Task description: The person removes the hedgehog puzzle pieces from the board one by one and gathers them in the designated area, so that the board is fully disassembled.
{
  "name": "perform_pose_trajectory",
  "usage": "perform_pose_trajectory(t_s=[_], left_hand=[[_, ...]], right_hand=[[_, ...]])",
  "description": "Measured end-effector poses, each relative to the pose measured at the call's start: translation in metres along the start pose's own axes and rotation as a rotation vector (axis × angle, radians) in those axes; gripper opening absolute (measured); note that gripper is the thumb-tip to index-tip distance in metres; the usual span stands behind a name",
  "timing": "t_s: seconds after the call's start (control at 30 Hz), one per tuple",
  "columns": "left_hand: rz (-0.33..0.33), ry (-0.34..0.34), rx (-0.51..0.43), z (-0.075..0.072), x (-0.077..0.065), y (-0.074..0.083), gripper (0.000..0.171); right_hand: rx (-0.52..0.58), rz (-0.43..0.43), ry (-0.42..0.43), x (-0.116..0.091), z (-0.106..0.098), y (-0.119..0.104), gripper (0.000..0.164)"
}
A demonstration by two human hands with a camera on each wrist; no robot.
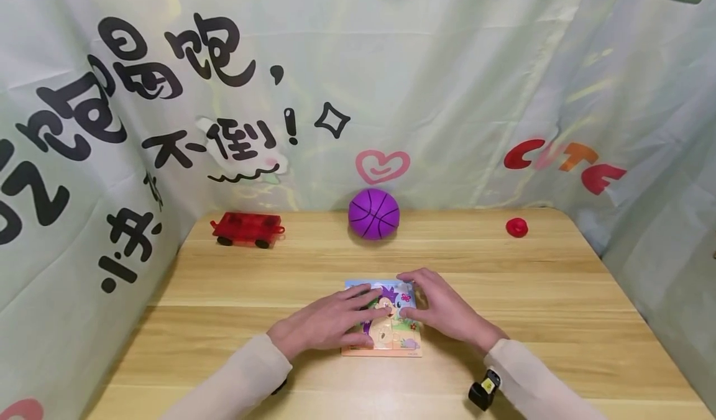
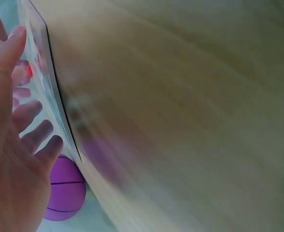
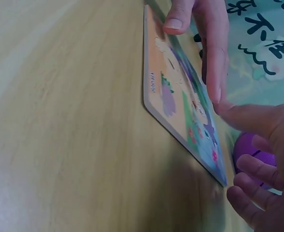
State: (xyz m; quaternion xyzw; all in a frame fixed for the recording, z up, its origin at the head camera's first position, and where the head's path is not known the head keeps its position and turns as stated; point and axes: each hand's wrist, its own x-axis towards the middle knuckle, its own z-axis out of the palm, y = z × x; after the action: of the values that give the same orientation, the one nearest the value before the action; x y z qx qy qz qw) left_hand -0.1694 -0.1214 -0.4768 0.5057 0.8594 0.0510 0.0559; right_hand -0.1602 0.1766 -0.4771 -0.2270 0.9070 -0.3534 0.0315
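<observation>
A flat jigsaw puzzle board [image 1: 407, 340] with a cartoon purple-haired animal lies on the table in front of me. My left hand [image 1: 327, 320] is over its left part, fingers spread and fairly straight, covering some of the picture. At the board's right side is my right hand [image 1: 444, 308], thumb and fingers apart, with fingertips overlapping the upper right edge in the head view. Seen from the right wrist, the picture [image 3: 183, 104] looks assembled, and the right thumb meets a left fingertip above it. Neither hand grips anything.
Behind the board, near the back edge of the wooden table [image 1: 313, 258], sits a purple basketball-patterned ball [image 1: 373, 215]. A red toy wagon [image 1: 248, 229] with black wheels stands at the back left. Toward the back right lies a small red object [image 1: 516, 227]. Printed cloth [image 1: 447, 97] surrounds the table.
</observation>
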Motion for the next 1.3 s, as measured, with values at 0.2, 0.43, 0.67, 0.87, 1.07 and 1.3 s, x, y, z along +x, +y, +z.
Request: perform_pose_trajectory(t_s=[0.2, 0.43, 0.67, 0.87, 1.07, 1.3], left_hand=[[0.037, 0.007, 0.053, 0.003, 0.003, 0.001, 0.062], [0.024, -0.011, 0.058, 0.003, 0.004, 0.000, 0.061], [0.029, -0.023, 0.065, 0.003, 0.006, 0.000, 0.061], [-0.006, -0.042, 0.012, 0.001, 0.006, 0.002, 0.060], [-0.042, -0.055, 0.002, 0.002, 0.008, 0.007, 0.061], [-0.047, -0.053, 0.098, 0.002, 0.010, 0.013, 0.061]], right_hand=[[-0.041, 0.015, -0.045, 0.002, 0.004, 0.000, 0.059], [-0.101, 0.012, -0.054, 0.005, 0.003, -0.005, 0.060], [-0.145, 0.045, -0.054, 0.008, 0.004, -0.011, 0.059], [-0.175, 0.040, -0.044, 0.010, 0.005, -0.010, 0.058], [-0.169, 0.018, -0.065, 0.013, 0.003, -0.006, 0.055], [-0.151, 0.000, -0.096, 0.014, -0.001, -0.006, 0.052]])
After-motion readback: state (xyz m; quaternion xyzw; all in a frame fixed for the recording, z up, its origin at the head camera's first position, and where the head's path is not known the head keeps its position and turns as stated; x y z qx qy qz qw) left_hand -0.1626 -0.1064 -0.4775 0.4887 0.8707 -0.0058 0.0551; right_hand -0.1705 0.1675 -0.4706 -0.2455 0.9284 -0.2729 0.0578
